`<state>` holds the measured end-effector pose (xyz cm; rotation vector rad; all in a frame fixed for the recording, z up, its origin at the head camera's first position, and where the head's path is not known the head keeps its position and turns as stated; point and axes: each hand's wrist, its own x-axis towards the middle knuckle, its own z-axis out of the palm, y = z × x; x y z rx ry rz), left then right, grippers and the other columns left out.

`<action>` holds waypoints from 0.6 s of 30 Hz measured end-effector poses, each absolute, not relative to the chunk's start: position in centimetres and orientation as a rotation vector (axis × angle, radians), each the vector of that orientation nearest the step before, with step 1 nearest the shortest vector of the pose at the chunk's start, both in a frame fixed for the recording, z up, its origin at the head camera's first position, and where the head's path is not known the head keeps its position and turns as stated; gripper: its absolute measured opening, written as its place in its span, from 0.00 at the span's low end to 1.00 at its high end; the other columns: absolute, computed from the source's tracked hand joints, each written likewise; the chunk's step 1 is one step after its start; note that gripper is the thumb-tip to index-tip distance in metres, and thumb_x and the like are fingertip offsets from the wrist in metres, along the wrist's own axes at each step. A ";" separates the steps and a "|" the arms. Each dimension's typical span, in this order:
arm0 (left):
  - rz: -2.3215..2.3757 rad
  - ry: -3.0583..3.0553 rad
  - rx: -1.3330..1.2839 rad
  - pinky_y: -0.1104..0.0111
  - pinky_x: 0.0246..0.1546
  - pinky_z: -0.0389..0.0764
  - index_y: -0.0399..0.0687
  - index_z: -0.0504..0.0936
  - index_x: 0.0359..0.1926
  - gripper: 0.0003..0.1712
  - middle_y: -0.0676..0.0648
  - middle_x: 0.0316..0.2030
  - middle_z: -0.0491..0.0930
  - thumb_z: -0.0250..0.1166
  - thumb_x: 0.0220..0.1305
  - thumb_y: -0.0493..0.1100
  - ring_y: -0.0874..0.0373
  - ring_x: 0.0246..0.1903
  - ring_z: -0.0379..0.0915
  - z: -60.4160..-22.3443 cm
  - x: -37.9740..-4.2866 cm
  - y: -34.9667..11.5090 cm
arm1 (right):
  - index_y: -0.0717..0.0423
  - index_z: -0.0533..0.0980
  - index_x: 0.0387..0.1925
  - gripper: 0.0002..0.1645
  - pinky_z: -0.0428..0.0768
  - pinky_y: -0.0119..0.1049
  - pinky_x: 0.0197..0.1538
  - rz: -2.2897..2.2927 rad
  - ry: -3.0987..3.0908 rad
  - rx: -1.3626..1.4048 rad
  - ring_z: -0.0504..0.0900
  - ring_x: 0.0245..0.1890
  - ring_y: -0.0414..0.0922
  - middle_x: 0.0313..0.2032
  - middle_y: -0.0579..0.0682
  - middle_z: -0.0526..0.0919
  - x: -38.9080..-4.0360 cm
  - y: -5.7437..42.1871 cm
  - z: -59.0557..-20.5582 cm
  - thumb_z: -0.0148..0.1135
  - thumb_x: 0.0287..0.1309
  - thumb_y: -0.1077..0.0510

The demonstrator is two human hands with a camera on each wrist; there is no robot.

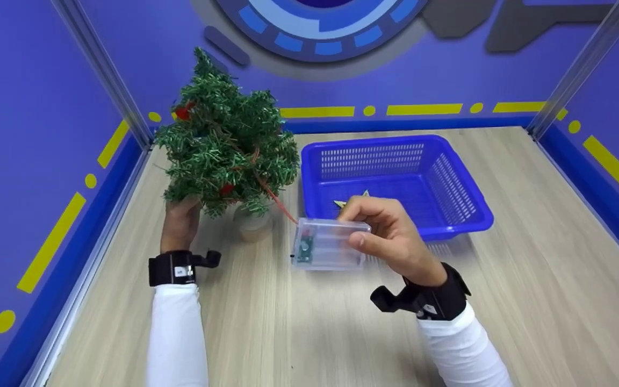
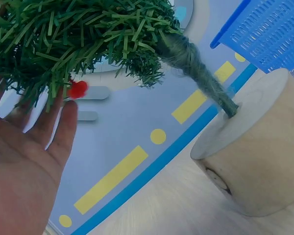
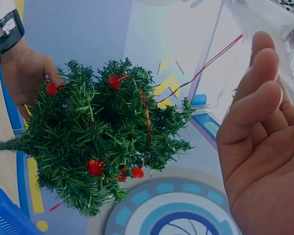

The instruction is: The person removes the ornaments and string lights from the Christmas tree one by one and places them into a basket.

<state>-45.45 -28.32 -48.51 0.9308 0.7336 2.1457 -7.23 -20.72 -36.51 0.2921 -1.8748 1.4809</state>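
Toward the left of a pale wood-grained counter point(image 1: 266, 333), a small artificial tree of green tinsel point(image 1: 229, 156) is set on a round, pale wooden base point(image 2: 257, 161), its branches dotted with red ornaments point(image 3: 95, 168). At its left side the lower branches are touched by the left hand point(image 1: 180, 223); the fingers are held extended and spread, partly hidden by the greenery, with one fingertip seen just beside a red ornament. From the branches a thin red wire point(image 1: 278, 205) is led to a clear, rectangular plastic box point(image 1: 336, 244), inside which a little green circuit board point(image 1: 306, 248) can be seen at the left end. The box is held above the counter, to the right of the wooden base, by the right hand point(image 1: 395, 239), its right end being pinched between thumb and fingers. Behind that hand a blue plastic basket with slotted sides point(image 1: 376, 161) is placed on the counter, and in it a gold-coloured star point(image 1: 340, 204) is partly covered by the hand. Around the counter, blue-violet panels point(image 1: 331, 88) are marked with yellow bars and dots. On both wrists black straps point(image 1: 172, 269) are worn, next to white sleeves point(image 1: 178, 333).
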 end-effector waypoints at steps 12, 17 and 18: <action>2.239 0.972 0.982 0.69 0.43 0.77 0.47 0.84 0.46 0.28 0.51 0.38 0.84 0.57 0.47 0.18 0.60 0.39 0.77 -47.8 -45.3 -28.0 | 0.66 0.78 0.36 0.16 0.77 0.33 0.24 1.440 -1.862 0.262 0.78 0.28 0.37 0.31 0.42 0.82 -6.5 -20.3 -36.2 0.63 0.67 0.54; 2.139 0.840 0.951 0.69 0.48 0.76 0.53 0.82 0.53 0.34 0.52 0.42 0.84 0.60 0.49 0.19 0.61 0.43 0.78 -48.5 -45.6 -28.7 | 0.66 0.78 0.36 0.14 0.76 0.33 0.23 1.442 -1.862 0.253 0.76 0.27 0.37 0.31 0.42 0.81 -6.3 -20.2 -36.1 0.62 0.67 0.56; 2.106 0.791 0.962 0.68 0.52 0.75 0.54 0.81 0.55 0.33 0.52 0.45 0.84 0.62 0.51 0.21 0.61 0.46 0.78 -48.7 -45.8 -28.8 | 0.66 0.79 0.36 0.14 0.76 0.33 0.23 1.440 -1.861 0.250 0.77 0.27 0.37 0.31 0.42 0.81 -6.3 -20.2 -36.0 0.62 0.67 0.56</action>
